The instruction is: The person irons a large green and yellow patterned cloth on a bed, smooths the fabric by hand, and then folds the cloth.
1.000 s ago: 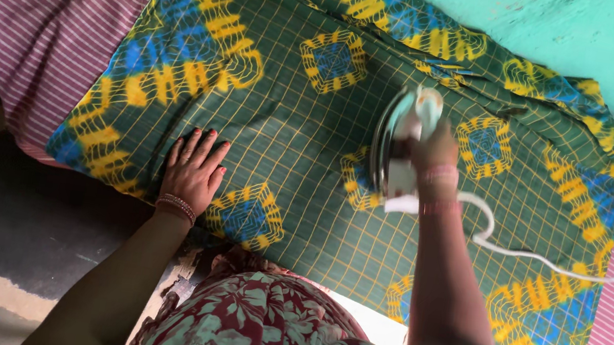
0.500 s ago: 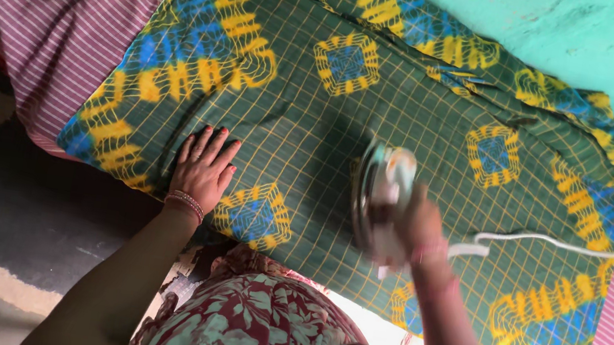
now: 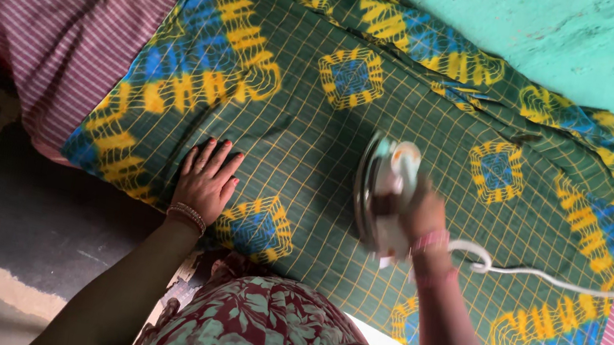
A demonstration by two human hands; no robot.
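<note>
One big green cloth (image 3: 290, 121) lies spread out flat. It has thin yellow lines in squares and blue-and-yellow patches on it. Under it is one purple striped sheet (image 3: 56, 5), which shows at the left and again at the far right edge. One blue-green wall (image 3: 583, 60) runs along the top right, and the far edge of the cloth is bunched up against it. At the bottom left is a dark floor (image 3: 6, 233) with pale lines.

There is one iron (image 3: 380, 196). It is white and silver and sits on the green cloth, near the middle, a bit to the right. It looks a little blurry. One white cord (image 3: 551, 278) runs from its back end across the cloth to the right edge of the picture, with a small loop close to the wrist.

Two hands show. The right hand (image 3: 418, 213) is wrapped around the handle of the iron, so its grip is closed tight on it, and the iron lies right under that hand. The left hand (image 3: 207, 180) lies flat on the cloth with fingers stretched out, holding nothing. It is well apart from the iron, near the close edge of the cloth.

Thin bangles (image 3: 187, 215) ring the left wrist.
</note>
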